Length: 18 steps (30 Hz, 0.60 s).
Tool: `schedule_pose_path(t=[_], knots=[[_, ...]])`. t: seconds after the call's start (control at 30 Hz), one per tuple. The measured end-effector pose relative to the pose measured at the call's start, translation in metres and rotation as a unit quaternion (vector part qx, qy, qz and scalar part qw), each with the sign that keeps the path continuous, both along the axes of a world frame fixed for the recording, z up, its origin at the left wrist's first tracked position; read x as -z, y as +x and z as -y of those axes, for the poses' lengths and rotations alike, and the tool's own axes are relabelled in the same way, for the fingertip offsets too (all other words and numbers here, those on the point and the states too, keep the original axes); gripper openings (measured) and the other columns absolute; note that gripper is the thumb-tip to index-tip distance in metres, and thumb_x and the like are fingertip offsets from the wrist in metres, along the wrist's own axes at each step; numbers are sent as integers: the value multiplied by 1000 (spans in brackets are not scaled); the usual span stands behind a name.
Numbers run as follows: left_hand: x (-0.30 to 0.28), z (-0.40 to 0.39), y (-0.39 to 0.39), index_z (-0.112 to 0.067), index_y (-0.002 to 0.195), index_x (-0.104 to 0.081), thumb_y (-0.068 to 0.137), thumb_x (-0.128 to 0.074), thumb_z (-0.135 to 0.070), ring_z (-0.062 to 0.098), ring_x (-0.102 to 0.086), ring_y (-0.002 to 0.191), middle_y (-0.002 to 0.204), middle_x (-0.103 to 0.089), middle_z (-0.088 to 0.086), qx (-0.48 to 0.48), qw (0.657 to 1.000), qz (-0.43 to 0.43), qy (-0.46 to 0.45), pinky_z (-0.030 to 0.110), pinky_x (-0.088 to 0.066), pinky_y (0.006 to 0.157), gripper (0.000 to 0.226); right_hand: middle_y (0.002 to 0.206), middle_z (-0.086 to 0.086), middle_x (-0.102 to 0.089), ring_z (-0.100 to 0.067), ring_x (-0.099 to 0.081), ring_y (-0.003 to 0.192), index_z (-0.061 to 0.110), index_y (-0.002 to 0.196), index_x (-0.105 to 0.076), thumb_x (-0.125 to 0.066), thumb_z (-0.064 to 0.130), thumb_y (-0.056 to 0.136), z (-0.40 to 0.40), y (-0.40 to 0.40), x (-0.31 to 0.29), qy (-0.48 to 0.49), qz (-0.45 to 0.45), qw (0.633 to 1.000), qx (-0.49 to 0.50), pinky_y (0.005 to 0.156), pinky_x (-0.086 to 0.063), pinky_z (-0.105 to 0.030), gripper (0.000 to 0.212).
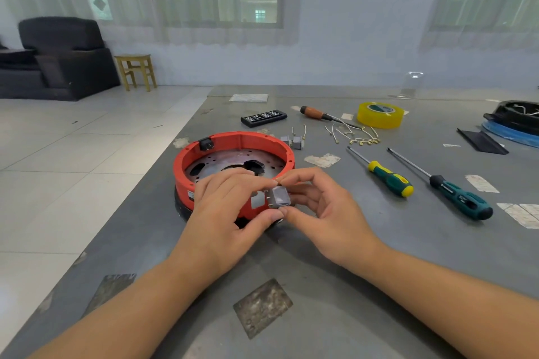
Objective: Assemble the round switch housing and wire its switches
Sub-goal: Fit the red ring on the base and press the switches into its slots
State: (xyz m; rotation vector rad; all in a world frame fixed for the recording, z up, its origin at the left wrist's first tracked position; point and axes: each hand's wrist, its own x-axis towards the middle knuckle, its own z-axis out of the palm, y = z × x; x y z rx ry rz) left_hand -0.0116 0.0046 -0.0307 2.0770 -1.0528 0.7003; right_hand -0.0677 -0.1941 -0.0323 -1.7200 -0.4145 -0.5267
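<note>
Head view: a small grey switch [280, 197] with metal prongs is held between both hands just in front of the near wall of the round red housing [233, 154], which is set on a grey table [335, 285]. The left hand [230, 207] is curled round the switch, its thumb pressed under the lower edge; the right hand [318, 210] pinches the same switch from the other side, forefinger above and thumb below — the fingertips of the two hands nearly touch. A rectangular cut-out in the housing wall is seen just left of the switch. A black socket [205, 144] is fitted in the far-left wall of the housing, and a perforated metal plate is seen inside the ring. Beyond the housing, two more grey switches [293, 141] are laid beside a scatter of short wires [354, 134] with brass terminals. Further back lie a wooden-handled screwdriver [319, 114], a black bit case [264, 118] and a roll of yellow tape [380, 114]. To the right, two green-handled screwdrivers [423, 183] are laid side by side — well apart from the hands.
</note>
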Motion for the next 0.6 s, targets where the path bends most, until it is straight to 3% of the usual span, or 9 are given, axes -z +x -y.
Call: schedule_pose_path(t=[0.1,0.27,0.47,0.6], knots=[[1,-1,0,-32,126,-70,93,-63,-52,3,-49,134,123,-66,-20,9,1000,-4,-1,29,-30,114,39,119,1,-66,-26,-66,110,20,118,-63,-78,9,86,2,-2,-1,-109,71,990,59,94,-56,-40,37],[3,-4,-1,-42,126,-65,92,-62,-47,-12,-39,140,134,-52,-33,24,999,-20,-26,18,-25,115,34,120,-1,-62,-18,-64,109,13,120,-63,-83,12,85,6,-5,-5,-218,163,957,103,91,-55,-35,40],[3,-5,-2,-49,127,-61,94,-69,-35,-3,-40,146,146,-48,-31,22,998,-54,-35,18,-24,118,37,119,-3,-63,-17,-64,107,6,120,-64,-82,7,84,8,-6,-6,-224,167,954,108,91,-55,-37,40],[2,-6,-5,-55,123,-58,95,-68,-36,-3,-37,146,141,-38,-56,31,997,-65,-26,8,-19,112,36,118,1,-65,-17,-65,106,10,120,-65,-81,12,87,8,-8,-7,-237,155,952,120,89,-54,-35,37]])
